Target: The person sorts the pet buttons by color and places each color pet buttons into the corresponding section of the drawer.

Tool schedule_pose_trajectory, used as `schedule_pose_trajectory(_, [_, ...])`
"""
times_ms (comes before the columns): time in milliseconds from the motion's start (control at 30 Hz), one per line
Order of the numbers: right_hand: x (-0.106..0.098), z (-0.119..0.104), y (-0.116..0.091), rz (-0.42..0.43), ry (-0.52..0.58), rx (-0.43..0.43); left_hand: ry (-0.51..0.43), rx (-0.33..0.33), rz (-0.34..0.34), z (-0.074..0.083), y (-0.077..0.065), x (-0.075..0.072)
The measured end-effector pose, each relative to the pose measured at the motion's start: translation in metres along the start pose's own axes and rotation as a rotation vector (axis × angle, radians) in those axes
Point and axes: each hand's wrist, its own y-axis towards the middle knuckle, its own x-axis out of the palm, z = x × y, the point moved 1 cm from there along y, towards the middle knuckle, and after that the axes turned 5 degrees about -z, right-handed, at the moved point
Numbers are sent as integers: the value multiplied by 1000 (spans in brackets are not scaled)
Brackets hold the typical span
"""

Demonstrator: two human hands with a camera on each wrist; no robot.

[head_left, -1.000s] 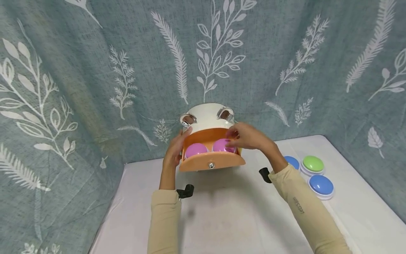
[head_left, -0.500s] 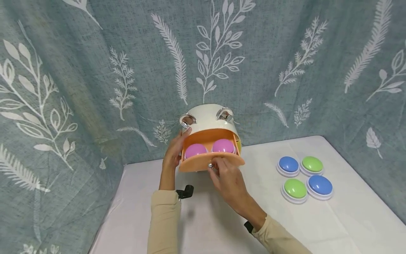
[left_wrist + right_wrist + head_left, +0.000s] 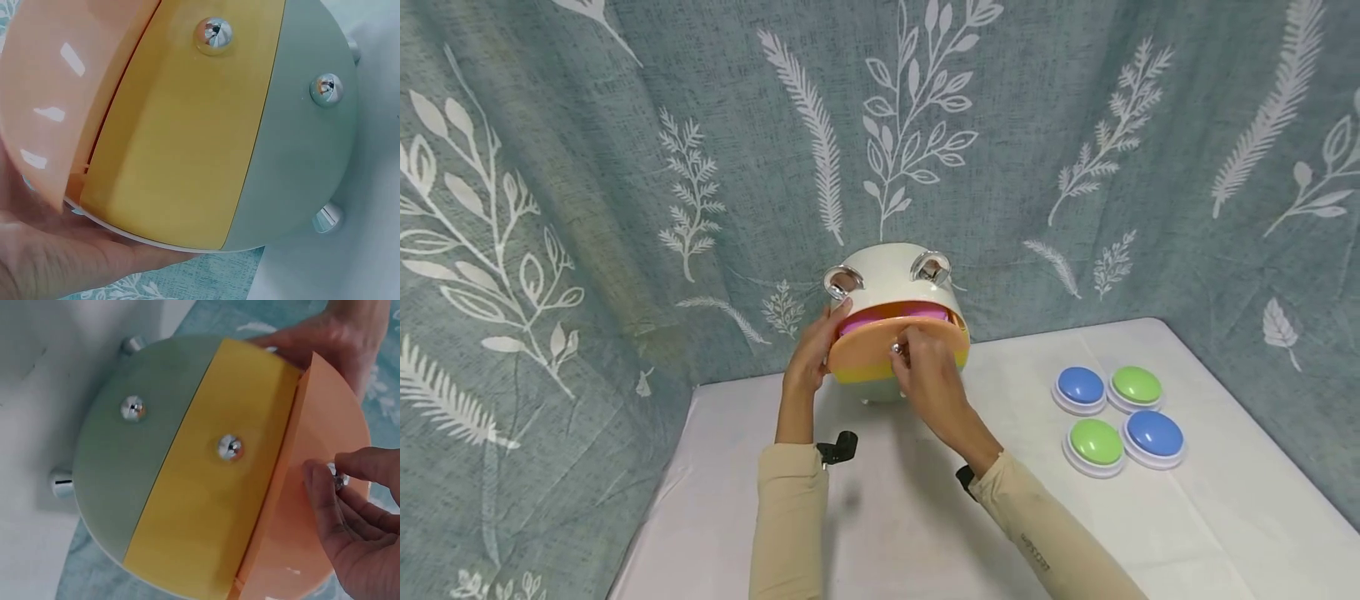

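Nearest are two beige sleeves, the left sleeve (image 3: 788, 521) reaching straight ahead and the right sleeve (image 3: 1048, 533) slanting in, with a small black device (image 3: 838, 447) at the left wrist, all above a white table (image 3: 895, 533). To the right, four round buttons sit close together on white bases: a green button (image 3: 1096, 442) and a blue button (image 3: 1154, 433) in front, another blue button (image 3: 1080, 385) and another green button (image 3: 1137, 384) behind. The right hand (image 3: 932, 379) pinches a silver knob (image 3: 339, 479) between thumb and fingertips. That knob is on the orange top drawer (image 3: 857, 346), which sticks partly out of a rounded white box (image 3: 891, 279) standing on the table near its far edge. Below it, the yellow drawer (image 3: 175, 137) and the green drawer (image 3: 300, 150) sit flush. Pink domes (image 3: 929, 312) show over the orange front. The left hand (image 3: 811, 346) grips the box's left side, thumb up by the rim; how its other fingers lie is partly hidden. Silver loops (image 3: 931, 268) top the box, and beyond hangs a blue-green curtain (image 3: 722, 167) with white leaf prints.
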Motion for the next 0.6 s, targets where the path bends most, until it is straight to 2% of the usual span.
schedule_pose_trajectory(167, [5, 8, 14, -6, 16, 9, 8, -19, 2, -1, -1, -1])
schedule_pose_trajectory(600, [9, 20, 29, -42, 116, 51, -16, 11, -33, -2, -4, -1])
